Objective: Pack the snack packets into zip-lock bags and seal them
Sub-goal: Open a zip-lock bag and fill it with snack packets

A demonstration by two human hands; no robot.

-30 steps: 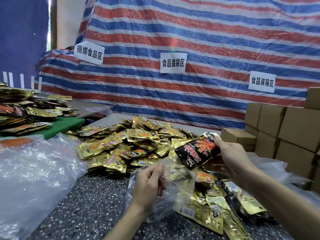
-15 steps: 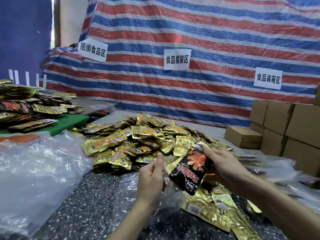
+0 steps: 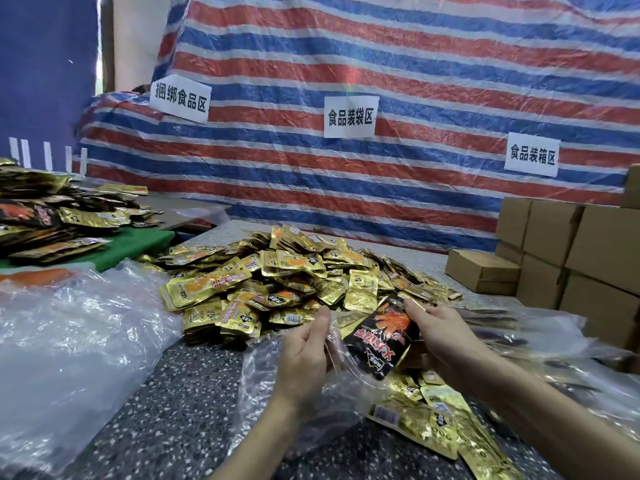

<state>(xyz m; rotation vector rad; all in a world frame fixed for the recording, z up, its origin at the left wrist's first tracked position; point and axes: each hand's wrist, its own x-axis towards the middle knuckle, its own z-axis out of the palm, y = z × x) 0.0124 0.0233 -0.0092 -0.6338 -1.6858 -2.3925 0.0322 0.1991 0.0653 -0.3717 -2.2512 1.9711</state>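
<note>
Pinching the mouth of a clear zip-lock bag [image 3: 265, 372], the left hand [image 3: 304, 356] is curling thumb and fingers onto the plastic above the speckled counter [image 3: 156, 420]. The right hand [image 3: 441, 336] is gripping a black snack packet [image 3: 375, 342] by its upper edge, tilted at the bag's mouth, just before the gold packet heap [image 3: 277, 278].

A dark speckled counter [image 3: 180, 393] carries a broad heap of gold snack packets [image 3: 294, 282] at its middle. Left of the heap lies a crumpled pile of clear plastic bags [image 3: 69, 341]; right of it stand brown cardboard boxes [image 3: 571, 258], with one low box [image 3: 481, 271] nearest the heap. On the heap's near side, loose gold packets [image 3: 433, 417] lie flat beside a clear zip-lock bag [image 3: 273, 368].
</note>
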